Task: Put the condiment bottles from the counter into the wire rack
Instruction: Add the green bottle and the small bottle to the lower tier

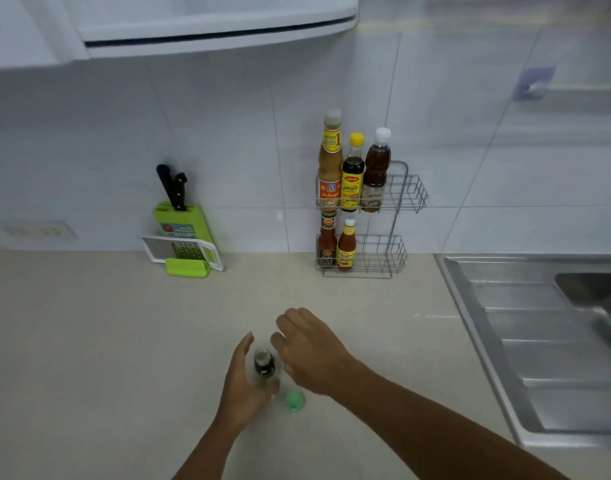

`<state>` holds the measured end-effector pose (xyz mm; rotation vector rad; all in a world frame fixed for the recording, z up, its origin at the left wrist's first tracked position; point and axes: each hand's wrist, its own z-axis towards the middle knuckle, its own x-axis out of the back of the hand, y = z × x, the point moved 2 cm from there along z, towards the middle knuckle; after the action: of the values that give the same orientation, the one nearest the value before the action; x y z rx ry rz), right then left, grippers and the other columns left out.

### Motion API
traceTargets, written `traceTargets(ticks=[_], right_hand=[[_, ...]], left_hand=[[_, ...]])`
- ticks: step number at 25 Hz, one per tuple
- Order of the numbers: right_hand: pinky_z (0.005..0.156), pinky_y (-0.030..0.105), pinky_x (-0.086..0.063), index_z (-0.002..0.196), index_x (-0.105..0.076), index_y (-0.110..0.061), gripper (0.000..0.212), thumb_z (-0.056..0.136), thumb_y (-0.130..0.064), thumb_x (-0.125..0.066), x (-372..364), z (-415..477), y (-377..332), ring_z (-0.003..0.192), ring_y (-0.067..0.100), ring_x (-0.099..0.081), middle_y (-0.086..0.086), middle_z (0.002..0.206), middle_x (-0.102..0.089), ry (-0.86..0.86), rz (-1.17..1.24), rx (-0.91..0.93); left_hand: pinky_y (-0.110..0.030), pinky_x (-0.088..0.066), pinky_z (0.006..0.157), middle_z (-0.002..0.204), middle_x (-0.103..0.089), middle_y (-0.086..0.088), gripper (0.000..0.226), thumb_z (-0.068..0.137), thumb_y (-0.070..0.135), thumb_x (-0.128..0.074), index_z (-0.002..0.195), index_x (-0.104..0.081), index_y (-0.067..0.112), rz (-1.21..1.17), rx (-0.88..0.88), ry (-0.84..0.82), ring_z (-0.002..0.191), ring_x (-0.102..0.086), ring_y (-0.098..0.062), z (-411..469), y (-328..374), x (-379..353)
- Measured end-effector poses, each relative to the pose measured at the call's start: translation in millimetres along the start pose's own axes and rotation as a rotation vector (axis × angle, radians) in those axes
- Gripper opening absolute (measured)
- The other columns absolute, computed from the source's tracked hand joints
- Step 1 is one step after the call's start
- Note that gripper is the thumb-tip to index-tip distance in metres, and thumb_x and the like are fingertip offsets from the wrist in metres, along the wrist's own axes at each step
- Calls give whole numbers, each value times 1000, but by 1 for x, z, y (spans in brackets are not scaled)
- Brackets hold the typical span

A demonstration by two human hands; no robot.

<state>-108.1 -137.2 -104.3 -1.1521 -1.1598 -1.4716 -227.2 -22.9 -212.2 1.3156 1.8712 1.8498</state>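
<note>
While both hands are closing round the dark bottle (264, 363) standing on the near bench (89, 341), left hand (243, 382) and right hand (311, 351) fingers are lying apart, not gripping; clamping low should be steadying it for the far wire rack (397, 199).

Soft, even light falls on a pale counter (89, 341) with faint shadows; motion blur smears both hands (311, 355), wide-angle bending curves the edges, and focus seems soft throughout.
</note>
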Motion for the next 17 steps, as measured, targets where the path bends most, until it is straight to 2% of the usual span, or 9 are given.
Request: traceTargets(ticks=[2,4,6,7,10,11,13,15,17], right_hand=[[68,33,-46,83,-71,-15,16,69,-20,-78,-13,5,-27,77,22,-59,3,81,-64,19,47,-16],[68,34,-53,95,-73,-11,29,69,-19,-82,-43,8,-53,79,24,-65,9,90,-67,-195,115,-120],[64,35,-56,97,-75,-7,32,69,-19,-83,-87,-2,-62,77,29,-69,19,94,-62,-458,108,-350],[53,31,-54,84,-78,-8,25,65,-23,-83,-111,-12,-63,65,27,-69,21,87,-57,-628,190,-477],[36,25,-47,57,-74,-9,23,70,-17,-56,-196,-11,-54,42,26,-62,20,85,-45,-400,319,-528],[36,22,-46,56,-72,-12,16,68,-18,-64,-189,-7,-57,41,24,-62,21,81,-47,-439,309,-547],[51,26,-56,84,-75,-12,20,67,-18,-84,-136,-10,-66,63,29,-71,23,96,-62,-609,316,-495],[86,39,-56,129,-58,-13,36,94,-15,-62,-92,8,-65,102,37,-68,19,132,-49,-352,331,-466],[90,38,-53,131,-56,-25,32,101,-34,-49,-27,19,-48,100,27,-65,5,123,-50,-133,581,-471]], left_hand=[[-25,-46,92,124,-60,6,92,51,27,-95,133,-54,21,-95,90,-96,116,-55,-11,11,-27,1],[-20,-56,74,99,-73,5,70,44,51,-92,106,-73,24,-96,57,-143,92,-67,-7,21,-43,-3],[-10,-54,68,94,-74,1,25,73,31,-81,96,-77,20,-54,21,-112,78,-69,4,26,-45,-8],[-6,-51,71,99,-73,-2,25,79,11,-77,104,-74,15,-80,12,-104,80,-69,8,28,-46,-8],[-6,-48,81,104,-74,10,44,76,25,-81,117,-65,28,-79,-31,-112,98,-67,5,31,-59,-4],[-8,-48,83,104,-74,14,46,74,31,-82,117,-64,33,-74,-36,-128,101,-67,2,31,-60,2],[-7,-48,86,107,-72,21,49,72,33,-83,116,-63,37,-101,-61,-129,104,-67,1,32,-60,10],[-8,-47,90,112,-69,25,54,69,36,-84,118,-62,36,-158,-99,-116,108,-66,1,30,-48,26],[-21,-52,93,117,-69,13,57,70,37,-84,122,-61,32,-257,-168,-77,109,-67,-7,31,-25,43]])
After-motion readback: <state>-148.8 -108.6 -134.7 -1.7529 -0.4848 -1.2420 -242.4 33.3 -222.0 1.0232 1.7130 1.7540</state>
